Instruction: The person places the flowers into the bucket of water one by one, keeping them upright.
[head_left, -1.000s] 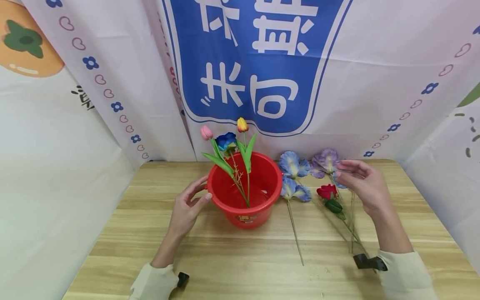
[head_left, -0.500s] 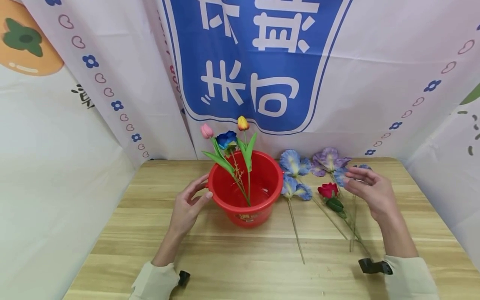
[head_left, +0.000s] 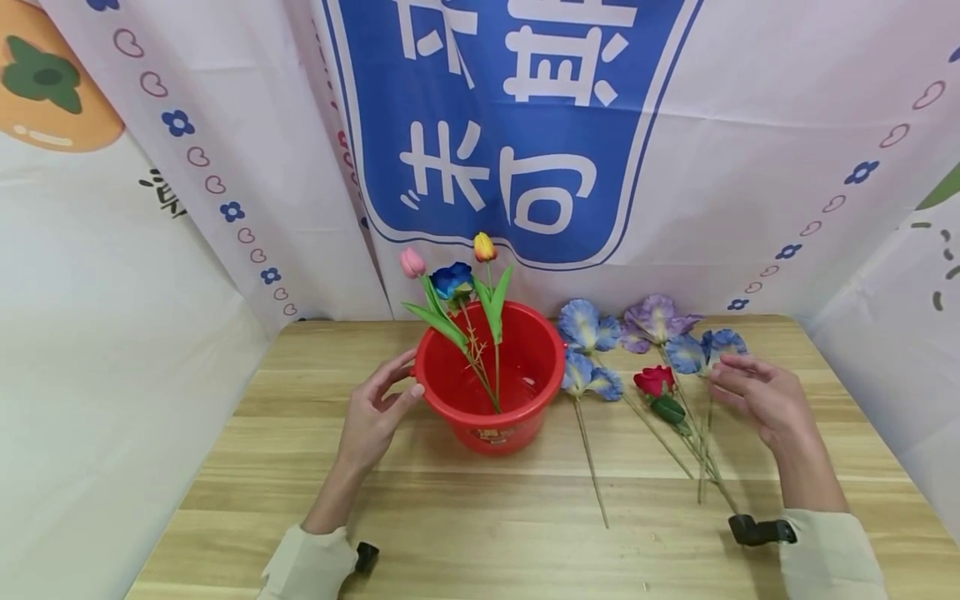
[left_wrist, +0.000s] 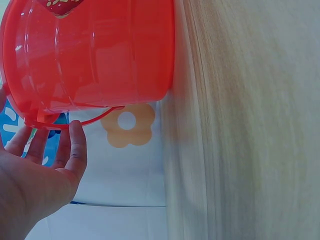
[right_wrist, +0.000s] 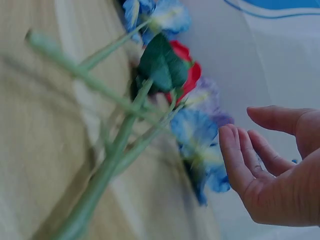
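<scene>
A red bucket [head_left: 468, 417] stands upright on the wooden table. Out of it rise a pink tulip [head_left: 412, 263], a blue rose [head_left: 452, 281] and a yellow-and-red tulip [head_left: 484, 247]. My left hand [head_left: 375, 417] holds the bucket's left side; in the left wrist view its thumb and fingers are around the thin red handle [left_wrist: 95, 119]. My right hand [head_left: 765, 402] holds nothing, its fingers slightly bent and its thumb apart from them in the right wrist view. It hovers right beside a blue iris [head_left: 686, 353], overlapping its bloom edge in the head view.
Right of the bucket lie two more blue irises, one nearer [head_left: 581, 377] and one farther [head_left: 587, 325]. A purple iris [head_left: 655, 321] lies at the back, with a red rose [head_left: 655, 381] before it. Their stems cross. A printed cloth [head_left: 697, 208] hangs behind the table.
My right hand has moved right and toward me, from beside the purple iris to beside the rightmost blue iris, which now shows more fully. The left hand and bucket have stayed put.
</scene>
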